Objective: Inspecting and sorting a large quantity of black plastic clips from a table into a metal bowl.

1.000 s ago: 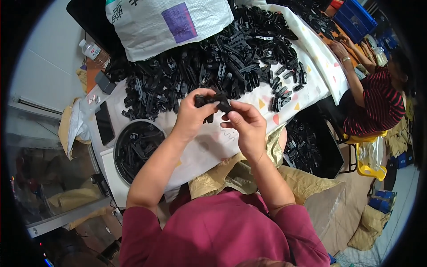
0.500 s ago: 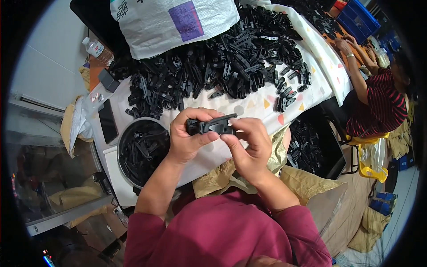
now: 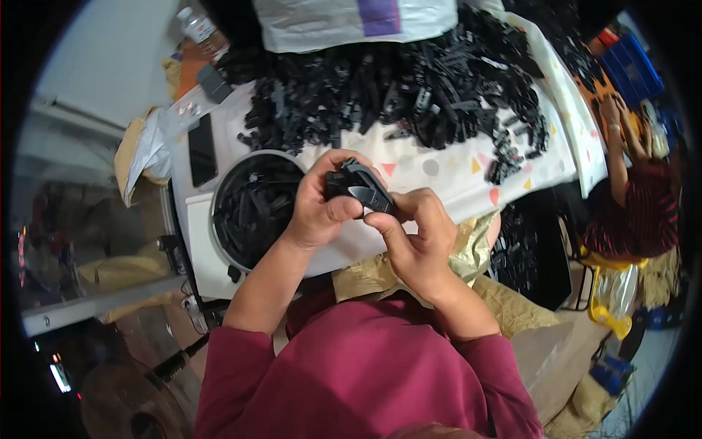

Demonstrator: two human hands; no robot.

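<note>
Between my two hands, above the near part of the table, is a black plastic part (image 3: 360,183) that looks like a clip; its exact kind is unclear. My left hand (image 3: 316,212) wraps its left end, thumb in front. On its right end, my right hand (image 3: 420,234) pinches with thumb and forefinger. Beside my left forearm stands a round tub (image 3: 214,219) holding more black plastic parts. A large heap of similar black pieces (image 3: 351,95) spreads across the far side of the table, with a few strays at its right end.
A white woven sack (image 3: 314,25) lies over the heap. At left are a phone (image 3: 202,150), a dark grey box (image 3: 213,83) and a bottle (image 3: 201,33). A black bin (image 3: 556,271) of parts sits at right. Further right, another person (image 3: 632,205) works at an orange table.
The view has shifted, so the table appears further up and right. In my hands, the black part has turned, its right end now tipping downward. Both hands keep hold of it.
</note>
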